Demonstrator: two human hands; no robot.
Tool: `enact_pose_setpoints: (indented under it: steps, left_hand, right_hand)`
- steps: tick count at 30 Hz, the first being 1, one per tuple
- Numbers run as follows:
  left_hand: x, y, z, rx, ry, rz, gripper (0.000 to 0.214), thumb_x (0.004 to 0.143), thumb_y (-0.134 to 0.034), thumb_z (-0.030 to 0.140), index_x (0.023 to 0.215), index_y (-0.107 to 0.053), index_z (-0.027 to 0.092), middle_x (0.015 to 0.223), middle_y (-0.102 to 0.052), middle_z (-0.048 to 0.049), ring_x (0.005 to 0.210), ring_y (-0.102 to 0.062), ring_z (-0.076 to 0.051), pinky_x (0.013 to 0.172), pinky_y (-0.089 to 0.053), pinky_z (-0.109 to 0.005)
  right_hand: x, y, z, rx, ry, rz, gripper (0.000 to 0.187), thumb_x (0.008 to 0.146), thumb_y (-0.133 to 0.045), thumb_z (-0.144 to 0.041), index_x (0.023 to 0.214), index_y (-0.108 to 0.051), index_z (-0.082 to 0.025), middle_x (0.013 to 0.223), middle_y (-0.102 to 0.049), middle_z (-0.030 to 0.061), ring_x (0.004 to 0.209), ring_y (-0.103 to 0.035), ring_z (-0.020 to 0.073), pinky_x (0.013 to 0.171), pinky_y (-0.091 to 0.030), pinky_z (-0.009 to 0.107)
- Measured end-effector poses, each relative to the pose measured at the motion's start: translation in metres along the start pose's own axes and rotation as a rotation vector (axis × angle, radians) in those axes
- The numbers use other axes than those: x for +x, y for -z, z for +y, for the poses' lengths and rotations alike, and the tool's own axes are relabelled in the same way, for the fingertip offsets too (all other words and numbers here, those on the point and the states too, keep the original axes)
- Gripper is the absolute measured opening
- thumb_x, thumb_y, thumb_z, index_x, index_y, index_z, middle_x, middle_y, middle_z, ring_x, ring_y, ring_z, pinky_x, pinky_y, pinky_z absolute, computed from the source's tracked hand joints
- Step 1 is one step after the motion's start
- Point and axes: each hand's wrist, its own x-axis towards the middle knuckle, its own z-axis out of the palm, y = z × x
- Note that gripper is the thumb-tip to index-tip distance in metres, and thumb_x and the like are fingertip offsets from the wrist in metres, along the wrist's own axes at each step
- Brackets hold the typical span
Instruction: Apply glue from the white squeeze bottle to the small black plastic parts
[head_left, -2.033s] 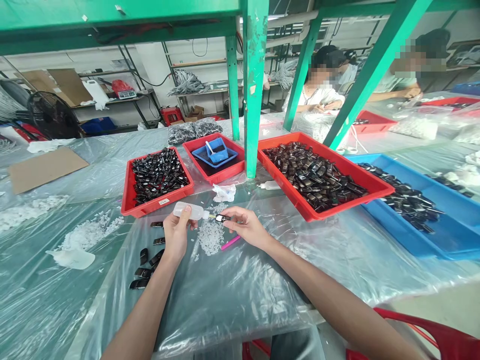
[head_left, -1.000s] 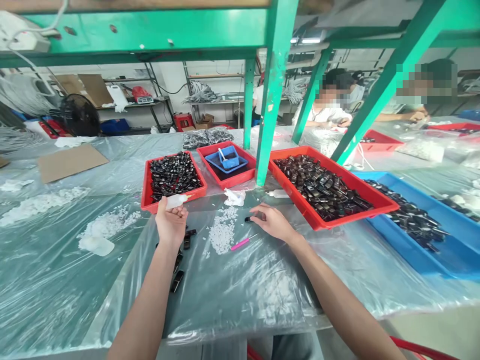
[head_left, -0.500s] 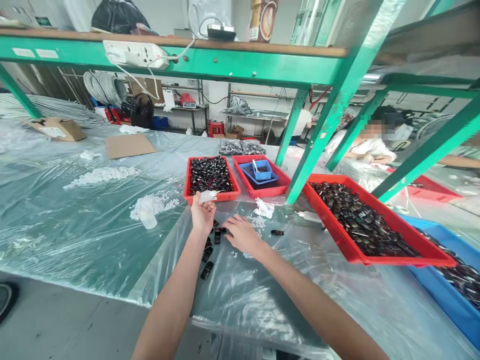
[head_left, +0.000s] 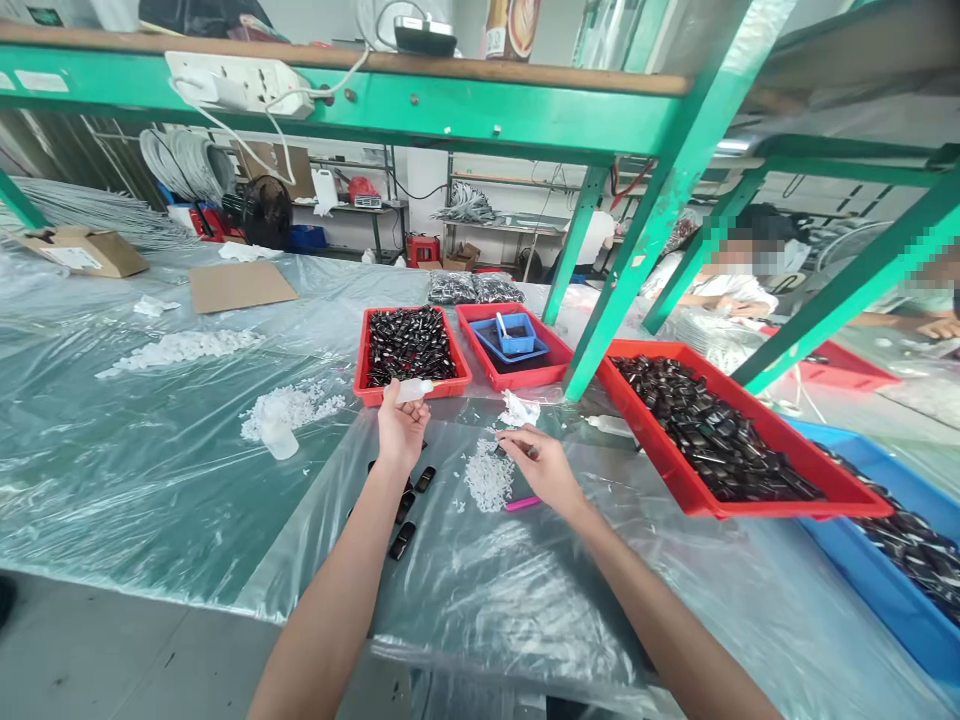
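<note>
Bottle (head_left: 412, 390) partly hides leftmost red tray (head_left: 453, 387).

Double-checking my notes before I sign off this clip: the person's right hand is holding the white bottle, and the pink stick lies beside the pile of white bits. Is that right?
Not quite: in the head view, it is the left hand that holds the white bottle. The pink stick does lie beside the pile of white bits.
</note>
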Motion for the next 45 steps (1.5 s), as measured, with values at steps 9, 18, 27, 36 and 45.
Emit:
enact_pose_setpoints:
  steps: [9,18,27,36,45]
  left_hand:
    - [-0.009,-0.006,-0.003,0.130,0.006,-0.045,0.036,0.077,-0.076,0.049,0.074,-0.061,0.016,0.057,-0.052,0.0017,0.050,-0.048,-0.008,0.051,-0.040,-0.021]
    - [-0.021,-0.013,-0.011,0.216,0.041,-0.115,0.033,0.077,-0.074,0.046,0.075,-0.061,0.016,0.059,-0.049,0.0022,0.051,-0.045,-0.009,0.051,-0.039,-0.021]
    - [-0.023,-0.013,-0.012,0.258,0.047,-0.125,0.034,0.076,-0.074,0.048,0.077,-0.063,0.016,0.060,-0.049,0.0018,0.052,-0.045,-0.009,0.052,-0.038,-0.023]
    - [-0.025,-0.014,-0.014,0.248,0.057,-0.122,0.034,0.076,-0.074,0.047,0.078,-0.064,0.015,0.061,-0.049,0.0016,0.052,-0.044,-0.009,0.052,-0.038,-0.024]
    - [-0.026,-0.014,-0.016,0.238,0.075,-0.130,0.034,0.077,-0.074,0.047,0.077,-0.064,0.015,0.060,-0.049,0.0014,0.052,-0.043,-0.009,0.051,-0.038,-0.023]
  right_hand:
    - [-0.014,0.001,0.011,0.408,-0.152,0.004,0.032,0.095,-0.054,-0.050,0.089,-0.063,-0.020,0.082,-0.065,0.0039,0.067,-0.059,0.0163,0.053,-0.046,0.026]
    - [-0.023,-0.001,0.005,0.084,-0.091,-0.108,0.020,0.098,-0.054,-0.034,0.112,-0.065,-0.025,0.091,-0.075,0.0019,0.073,-0.065,0.0168,0.071,-0.047,0.027]
    - [-0.026,-0.004,0.000,-0.015,-0.048,-0.078,0.014,0.100,-0.049,-0.027,0.095,-0.061,-0.021,0.088,-0.068,0.0017,0.070,-0.058,0.0152,0.069,-0.041,0.026]
    - [-0.026,-0.009,-0.007,-0.104,-0.131,-0.151,0.020,0.095,-0.056,-0.027,0.076,-0.061,-0.022,0.053,-0.055,-0.0042,0.053,-0.053,0.0143,0.059,-0.034,0.025]
    - [-0.026,-0.009,-0.005,-0.171,-0.107,-0.176,0.037,0.094,-0.058,-0.034,0.059,-0.052,-0.023,0.047,-0.049,-0.0034,0.051,-0.052,0.0151,0.057,-0.030,0.026]
